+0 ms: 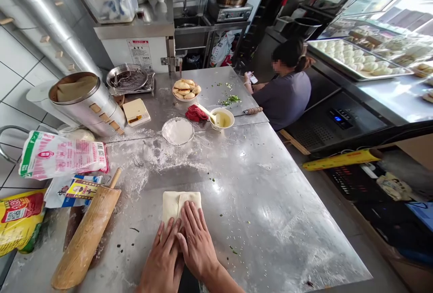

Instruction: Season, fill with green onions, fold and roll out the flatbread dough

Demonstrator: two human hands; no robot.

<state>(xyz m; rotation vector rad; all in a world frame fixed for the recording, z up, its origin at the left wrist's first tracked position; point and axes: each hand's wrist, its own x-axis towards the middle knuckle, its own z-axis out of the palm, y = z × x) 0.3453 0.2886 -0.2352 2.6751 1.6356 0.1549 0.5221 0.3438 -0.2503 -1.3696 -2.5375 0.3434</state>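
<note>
A folded slab of pale dough [172, 201] lies flat on the steel table, with a seam running down its upper face. My left hand [163, 252] rests on its near left part, fingers stretched out. Across the right part my right hand [199, 239] lies flat, its fingers pointing away from me and its thumb touching the left hand. Both palms cover the near end of the dough. Left of the hands lies a thick wooden rolling pin [86, 239]. Beyond the dough stands a bowl of white flour [177, 131].
A bowl with a spoon [222, 118], a red cloth [196, 113], a plate of buns [186, 90] and chopped greens [231, 99] stand farther back. Flour bags [64, 154] line the left side. A seated person [287, 85] holds a phone beyond the table's right edge.
</note>
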